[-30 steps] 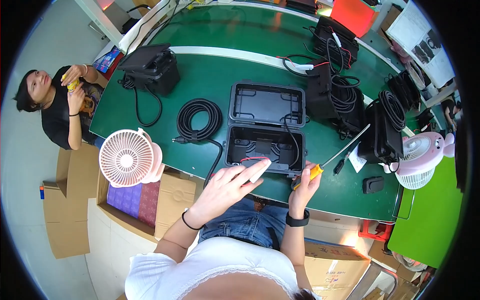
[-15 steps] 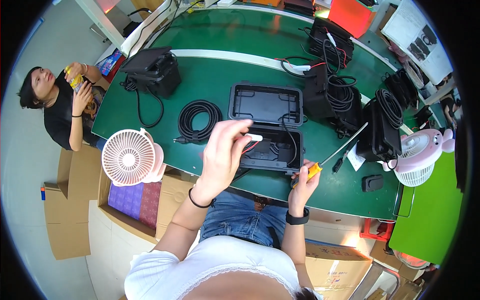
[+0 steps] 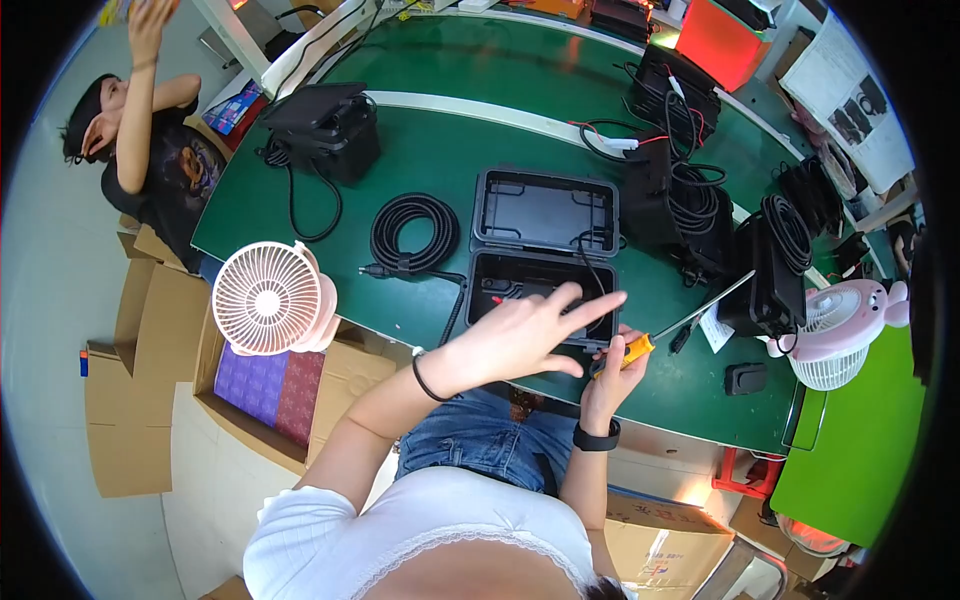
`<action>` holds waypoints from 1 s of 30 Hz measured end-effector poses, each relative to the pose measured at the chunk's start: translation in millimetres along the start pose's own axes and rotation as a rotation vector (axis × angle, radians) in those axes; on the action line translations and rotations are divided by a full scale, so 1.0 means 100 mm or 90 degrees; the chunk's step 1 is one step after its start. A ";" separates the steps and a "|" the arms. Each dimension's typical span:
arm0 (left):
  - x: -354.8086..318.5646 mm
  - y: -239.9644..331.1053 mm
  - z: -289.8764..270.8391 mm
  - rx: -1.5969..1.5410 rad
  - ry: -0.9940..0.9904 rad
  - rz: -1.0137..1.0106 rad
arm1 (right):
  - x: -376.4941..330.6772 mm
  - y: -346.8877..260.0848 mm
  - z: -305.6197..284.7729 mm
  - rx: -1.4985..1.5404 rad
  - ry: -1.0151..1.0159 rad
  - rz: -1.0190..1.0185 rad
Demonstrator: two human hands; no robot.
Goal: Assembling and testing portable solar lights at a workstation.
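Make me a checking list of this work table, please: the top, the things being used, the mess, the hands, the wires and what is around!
Surface: green table, a white strip across it.
Job's things: open black case, lid back, near the front edge; yellow-handled screwdriver, its shaft pointing up to the right.
Clutter: black boxes, pink desk fan, second fan, small black part.
Grippers: left hand spread open over the case, fingers holding nothing; right hand grips the screwdriver.
Cables: coiled black cable left of the case; wire bundles on the boxes at right.
Surroundings: cardboard boxes, another person at far left.
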State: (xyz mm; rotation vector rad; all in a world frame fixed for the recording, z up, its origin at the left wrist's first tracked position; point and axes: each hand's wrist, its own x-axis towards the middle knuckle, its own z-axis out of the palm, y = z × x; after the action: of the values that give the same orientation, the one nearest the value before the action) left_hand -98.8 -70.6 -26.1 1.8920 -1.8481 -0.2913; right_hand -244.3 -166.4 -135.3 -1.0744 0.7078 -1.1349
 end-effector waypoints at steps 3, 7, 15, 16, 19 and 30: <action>-0.06 -0.01 0.13 0.144 -0.059 -0.042 | 0.04 -0.09 0.01 0.009 -0.005 0.015; -0.21 0.00 0.28 0.251 0.025 -0.021 | 0.24 -0.19 -0.04 -0.125 -0.017 -0.112; -0.56 0.07 0.22 0.233 0.058 0.060 | 0.73 -0.43 0.41 -0.401 -0.154 -0.151; -0.56 0.06 0.23 0.232 0.058 0.059 | 0.79 -0.45 0.45 -0.461 -0.166 -0.122; -0.56 0.04 0.26 0.246 0.069 0.066 | 0.90 -0.37 0.47 -0.409 -0.173 -0.189; -0.19 -0.02 -0.07 0.052 -0.077 -0.032 | 0.51 -0.78 0.52 -0.128 -0.183 -0.185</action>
State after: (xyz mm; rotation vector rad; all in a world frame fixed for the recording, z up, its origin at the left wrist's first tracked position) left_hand -95.2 -51.0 -24.1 2.0192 -1.9200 -0.3592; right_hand -211.3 -202.8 -40.9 -1.5141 0.4538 -1.1377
